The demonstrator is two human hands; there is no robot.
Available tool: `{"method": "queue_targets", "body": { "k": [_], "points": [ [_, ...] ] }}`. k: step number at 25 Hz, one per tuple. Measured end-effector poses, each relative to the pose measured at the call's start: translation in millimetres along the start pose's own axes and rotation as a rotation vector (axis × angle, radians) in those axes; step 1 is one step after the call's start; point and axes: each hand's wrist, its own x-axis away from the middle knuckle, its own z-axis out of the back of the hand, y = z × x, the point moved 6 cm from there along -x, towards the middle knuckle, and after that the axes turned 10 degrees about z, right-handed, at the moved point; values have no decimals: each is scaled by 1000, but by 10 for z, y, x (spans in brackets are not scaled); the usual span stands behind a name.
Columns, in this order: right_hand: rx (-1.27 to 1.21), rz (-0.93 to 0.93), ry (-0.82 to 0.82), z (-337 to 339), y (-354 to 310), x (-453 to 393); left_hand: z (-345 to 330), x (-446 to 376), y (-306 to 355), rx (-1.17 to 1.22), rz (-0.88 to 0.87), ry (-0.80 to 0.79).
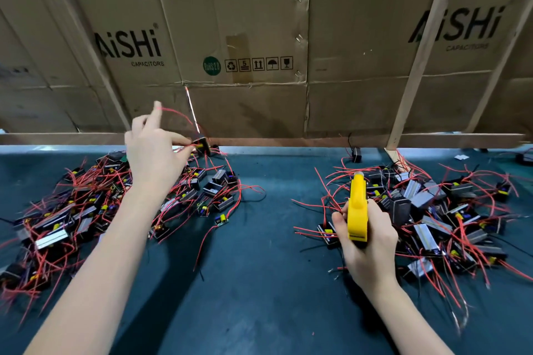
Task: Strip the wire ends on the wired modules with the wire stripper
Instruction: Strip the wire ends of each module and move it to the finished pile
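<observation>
Left hand (153, 153) raised at frame centre-left, thumb and finger pinching one wired module (203, 145) with red wire (178, 114) looped over raised finger; right hand (364, 235) at lower right curled round yellow wire stripper (357, 210), tool not yet on wire. Left pile (86, 210) and right pile (438, 216) of modules both large on dark worktop (268, 268); cannot tell which pile is stripped; judged mid-task, much left

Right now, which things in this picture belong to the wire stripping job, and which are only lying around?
For the job:
- stripper, held in the right hand
- module with red wire, pinched by the left hand
- left pile and right pile of modules

Just there:
- cardboard boxes
- wooden strut
- mat
</observation>
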Motion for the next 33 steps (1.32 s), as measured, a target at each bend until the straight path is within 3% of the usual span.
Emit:
{"method": "queue_targets", "body": {
  "k": [3, 8, 10, 13, 15, 17, 20, 23, 27, 30, 33],
  "points": [
    [33, 37, 13, 18, -64, -18, -93, 408, 236, 59, -34, -161],
    [75, 24, 21, 68, -52, -22, -645, 1208, 289, -69, 112, -713],
    [106, 44, 28, 84, -64, -44, -657, 1310, 228, -129, 123, -789],
    [187, 96, 33, 129, -84, -88, -393, 1167, 267, -162, 38, -524],
    [341, 115, -13, 119, -58, -101, -299, 1109, 432, 111, -63, -372],
    [490, 115, -76, 78, -24, -90, -444, 1162, 625, 292, -138, -488],
    [630, 76, -177, 12, 29, -37, -810, 1343, 703, 364, -92, -722],
    [726, 0, -238, -14, 106, -26, -965, 1388, 641, 390, -91, -675],
    [789, -63, -290, -52, 126, -38, -976, 1384, 432, 628, 82, -679],
    [858, -30, -316, -64, 70, -79, -985, 1413, 380, 801, 164, -745],
    [933, 64, -373, -106, -12, -154, -983, 1449, 458, 803, 144, -681]
  ]
}}
